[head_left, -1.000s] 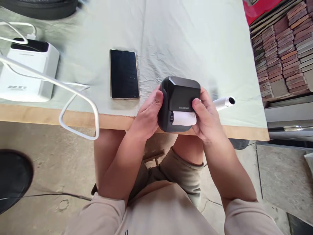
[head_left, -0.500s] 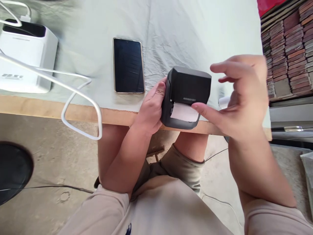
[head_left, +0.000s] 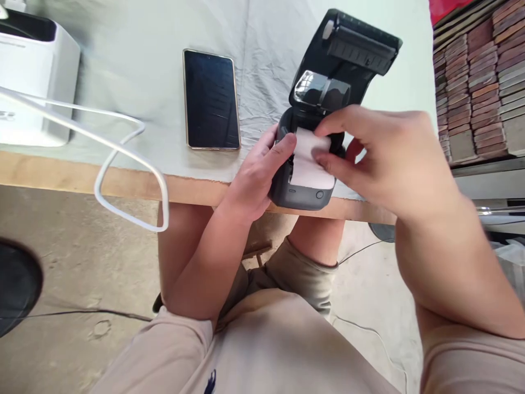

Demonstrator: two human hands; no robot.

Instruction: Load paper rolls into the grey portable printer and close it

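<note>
Black plastic catches our eye first: a small black plastic label printer (head_left: 303, 191) sits at the near edge of the table, right of centre, with its hinged lid (head_left: 348, 60) swung up and away from us. We grip the printer's left side with our left hand (head_left: 256, 178), thumb laid along the top edge and fingers curled round the body. Our right hand (head_left: 389, 158) reaches in from the right, thumb and forefinger pinched on the white paper strip (head_left: 309, 158) that lies across the open compartment and over the printer's near face. The pale green cloth-covered table (head_left: 135, 65) has a bare wooden front edge (head_left: 123, 186) running along its near side. Just left of the printer lies a dark rectangular smartphone (head_left: 211, 98), screen up and flat on the cloth. At the far left stands a white box-shaped device (head_left: 35, 87), and a white cable (head_left: 123, 164) loops from that side past the table edge, hanging over the concrete floor (head_left: 82, 262). Stacked reddish bricks (head_left: 476, 76) fill the right.
</note>
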